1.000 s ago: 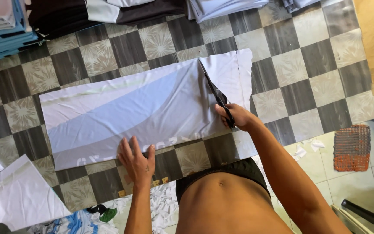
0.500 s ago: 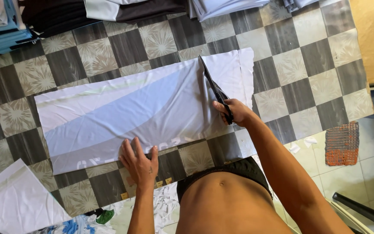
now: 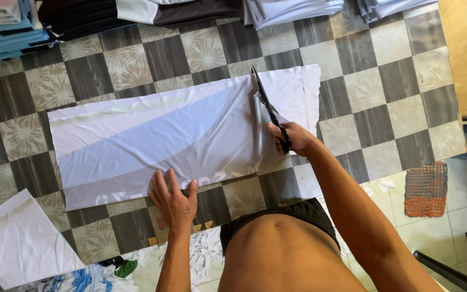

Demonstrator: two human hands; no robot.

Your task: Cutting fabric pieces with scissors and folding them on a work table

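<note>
Fabric, a long white and pale-grey printed panel [image 3: 158,140], lying lengthwise across the chequered table [image 3: 385,81]. Black-handled scissors [image 3: 268,105] crossing its right end, pointing away. Right hand [image 3: 293,138] gripping the handles; left hand [image 3: 173,199] pressing flat, fingers spread, on the near edge.

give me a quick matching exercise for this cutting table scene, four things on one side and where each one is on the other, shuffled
Things:
1. scissors
2. left hand
3. blue folded stack
4. woven mat

Places:
A. flat on the near edge of the white fabric
B. on the tiled floor, right of the table
C. in the right hand, cutting the fabric's right end
D. far left corner of the table

Pairs: 1-C, 2-A, 3-D, 4-B
</note>
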